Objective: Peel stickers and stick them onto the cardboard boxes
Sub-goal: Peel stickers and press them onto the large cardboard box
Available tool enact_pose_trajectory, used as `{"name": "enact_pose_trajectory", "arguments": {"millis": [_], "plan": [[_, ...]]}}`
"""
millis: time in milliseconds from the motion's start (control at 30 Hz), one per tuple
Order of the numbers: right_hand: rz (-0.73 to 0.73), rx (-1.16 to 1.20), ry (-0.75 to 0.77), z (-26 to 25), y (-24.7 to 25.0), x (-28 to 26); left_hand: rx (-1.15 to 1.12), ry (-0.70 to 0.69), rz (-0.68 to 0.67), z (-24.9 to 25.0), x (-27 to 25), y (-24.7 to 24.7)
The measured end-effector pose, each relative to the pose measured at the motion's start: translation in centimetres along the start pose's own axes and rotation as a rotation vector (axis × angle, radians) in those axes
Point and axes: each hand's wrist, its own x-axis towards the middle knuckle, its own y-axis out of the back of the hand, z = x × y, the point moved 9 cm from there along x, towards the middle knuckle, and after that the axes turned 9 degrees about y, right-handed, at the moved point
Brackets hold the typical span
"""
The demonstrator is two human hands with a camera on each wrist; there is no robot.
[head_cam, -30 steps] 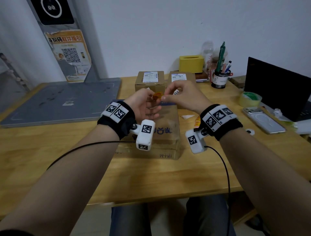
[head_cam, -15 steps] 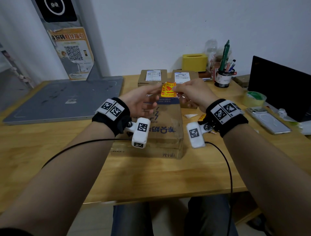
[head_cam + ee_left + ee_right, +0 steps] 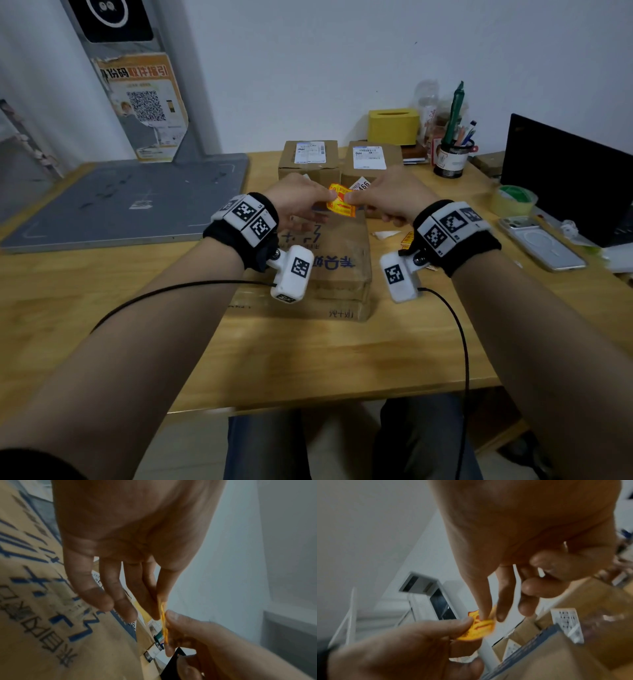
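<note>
A yellow and red sticker (image 3: pixel 340 205) hangs in the air between both hands, above the far end of a large flat cardboard box (image 3: pixel 337 260) with blue print. My left hand (image 3: pixel 301 202) pinches its left edge between thumb and forefinger; my right hand (image 3: pixel 383 200) pinches its right edge. In the left wrist view the sticker (image 3: pixel 163 620) shows edge-on between the fingertips. The right wrist view shows the sticker (image 3: pixel 479 627) bent, with both thumbs on it. Two smaller boxes (image 3: pixel 310 161) (image 3: pixel 371 161) with white labels stand behind.
More yellow stickers (image 3: pixel 407 238) and a white backing scrap (image 3: pixel 385 234) lie right of the big box. A phone (image 3: pixel 541 241), tape roll (image 3: pixel 513 198), pen cup (image 3: pixel 452 159), yellow tissue box (image 3: pixel 394 125) and a black laptop (image 3: pixel 568 178) are on the right. A grey board (image 3: pixel 130 198) lies on the left.
Both hands came a little lower and closer together with the sticker, which now hangs tilted just above the big box's far end.
</note>
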Motion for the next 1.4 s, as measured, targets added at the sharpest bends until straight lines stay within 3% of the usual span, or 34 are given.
{"name": "enact_pose_trajectory", "arguments": {"millis": [133, 300, 500, 733, 1000, 1400], "plan": [[-0.042, -0.188, -0.004, -1.0, 0.6, 0.0, 0.162, -0.026, 0.000, 0.8, 0.2, -0.7], [-0.014, -0.042, 0.063, -1.7, 0.7, 0.5, 0.283, -0.025, -0.048, 1.0, 0.2, -1.2], [0.036, 0.222, -0.070, 1.3, 0.1, 0.7, 0.147, 0.009, 0.022, 0.1, 1.1, 0.8], [0.087, 0.343, -0.188, 4.4, -2.0, 0.1, 0.193, 0.020, 0.083, -1.1, 1.1, 1.0], [0.072, 0.354, -0.231, 5.5, -3.1, 0.0, 0.116, 0.019, 0.068, -1.8, 1.2, 0.7], [0.039, 0.241, -0.193, 6.0, -3.2, 0.1, 0.130, 0.152, 0.015, -2.0, 0.7, 0.2]]}}
